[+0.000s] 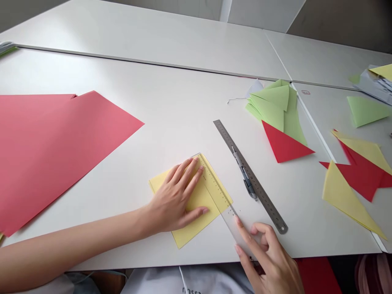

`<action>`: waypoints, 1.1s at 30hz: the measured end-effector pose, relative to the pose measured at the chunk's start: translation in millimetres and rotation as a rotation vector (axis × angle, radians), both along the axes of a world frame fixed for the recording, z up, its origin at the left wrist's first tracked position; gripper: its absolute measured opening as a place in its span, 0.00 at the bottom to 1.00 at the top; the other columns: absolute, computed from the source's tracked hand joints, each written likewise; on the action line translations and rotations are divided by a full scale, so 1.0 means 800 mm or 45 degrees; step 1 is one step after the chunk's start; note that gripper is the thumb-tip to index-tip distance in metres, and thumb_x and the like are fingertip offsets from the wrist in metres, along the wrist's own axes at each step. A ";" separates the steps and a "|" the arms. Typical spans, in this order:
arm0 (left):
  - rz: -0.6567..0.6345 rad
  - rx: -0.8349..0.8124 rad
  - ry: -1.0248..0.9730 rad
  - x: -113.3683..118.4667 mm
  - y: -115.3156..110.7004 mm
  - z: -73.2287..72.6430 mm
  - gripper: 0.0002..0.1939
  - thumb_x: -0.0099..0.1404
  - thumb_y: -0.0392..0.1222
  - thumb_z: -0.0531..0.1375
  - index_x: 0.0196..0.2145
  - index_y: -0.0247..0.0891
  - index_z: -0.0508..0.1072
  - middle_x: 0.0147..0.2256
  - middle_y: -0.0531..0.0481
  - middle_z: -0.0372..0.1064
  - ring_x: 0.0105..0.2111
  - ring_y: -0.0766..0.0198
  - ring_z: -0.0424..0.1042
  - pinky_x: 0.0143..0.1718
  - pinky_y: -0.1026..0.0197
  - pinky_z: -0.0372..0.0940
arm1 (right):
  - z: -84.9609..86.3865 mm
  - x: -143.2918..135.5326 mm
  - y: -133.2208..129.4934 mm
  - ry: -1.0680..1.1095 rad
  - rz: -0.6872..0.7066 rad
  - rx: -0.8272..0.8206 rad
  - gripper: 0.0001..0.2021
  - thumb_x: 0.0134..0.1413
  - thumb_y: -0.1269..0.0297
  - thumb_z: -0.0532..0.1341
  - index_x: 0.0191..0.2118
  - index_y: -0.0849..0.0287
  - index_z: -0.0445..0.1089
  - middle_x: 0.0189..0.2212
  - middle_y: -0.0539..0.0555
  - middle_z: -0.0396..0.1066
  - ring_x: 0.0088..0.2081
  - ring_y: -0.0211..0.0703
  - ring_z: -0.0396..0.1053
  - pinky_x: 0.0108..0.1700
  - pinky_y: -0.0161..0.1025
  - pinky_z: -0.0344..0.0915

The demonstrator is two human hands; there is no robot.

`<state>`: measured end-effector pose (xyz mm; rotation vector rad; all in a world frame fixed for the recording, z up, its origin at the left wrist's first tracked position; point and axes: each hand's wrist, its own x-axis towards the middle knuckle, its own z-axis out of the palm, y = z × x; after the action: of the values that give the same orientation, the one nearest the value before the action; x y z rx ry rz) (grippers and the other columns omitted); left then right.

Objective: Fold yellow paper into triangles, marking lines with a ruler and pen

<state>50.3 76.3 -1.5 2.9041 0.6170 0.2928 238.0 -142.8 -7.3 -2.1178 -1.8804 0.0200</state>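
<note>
Head view: left hand (pixel 176 200) on yellow paper (pixel 186 234), right hand (pixel 269 257) at clear ruler (pixel 221 200)

Stretching the left arm (pixel 101 232) in bare from eight o'clock, laying the left hand (pixel 171 204) palm-down with fingers (pixel 193 182) straight toward one o'clock and thumb (pixel 194 216) toward three. Holding the right hand (pixel 274 261) at five o'clock, pinching toward ten with thumb and forefinger (pixel 249 237), curling the others.

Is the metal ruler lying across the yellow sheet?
No, a clear ruler lies across the yellow sheet, while the metal ruler lies apart from that sheet on the white table.
</note>
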 end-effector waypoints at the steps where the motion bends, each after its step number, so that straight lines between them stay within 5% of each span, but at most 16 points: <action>1: 0.000 0.015 0.001 0.000 0.000 0.000 0.46 0.67 0.64 0.51 0.68 0.26 0.45 0.68 0.32 0.39 0.68 0.41 0.39 0.65 0.43 0.46 | 0.000 -0.001 0.001 0.000 0.002 -0.004 0.21 0.66 0.58 0.53 0.61 0.51 0.66 0.39 0.57 0.64 0.27 0.34 0.65 0.23 0.29 0.65; 11: 0.014 0.101 0.030 -0.002 0.002 0.004 0.45 0.68 0.63 0.52 0.68 0.26 0.44 0.68 0.30 0.38 0.68 0.41 0.40 0.63 0.44 0.49 | -0.006 -0.002 0.007 0.024 0.027 0.034 0.22 0.66 0.60 0.53 0.63 0.52 0.63 0.35 0.55 0.61 0.25 0.32 0.64 0.19 0.27 0.61; 33: -0.008 0.076 -0.032 0.010 0.011 0.000 0.42 0.68 0.64 0.48 0.66 0.28 0.50 0.67 0.31 0.44 0.66 0.40 0.47 0.63 0.43 0.49 | 0.022 0.001 0.016 0.211 -0.064 -0.108 0.23 0.66 0.62 0.53 0.65 0.50 0.60 0.38 0.54 0.59 0.29 0.34 0.63 0.23 0.31 0.60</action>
<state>58.7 85.1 -1.8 2.9542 0.6047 0.3526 238.8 -130.0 10.5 -2.1459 -1.7590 0.2607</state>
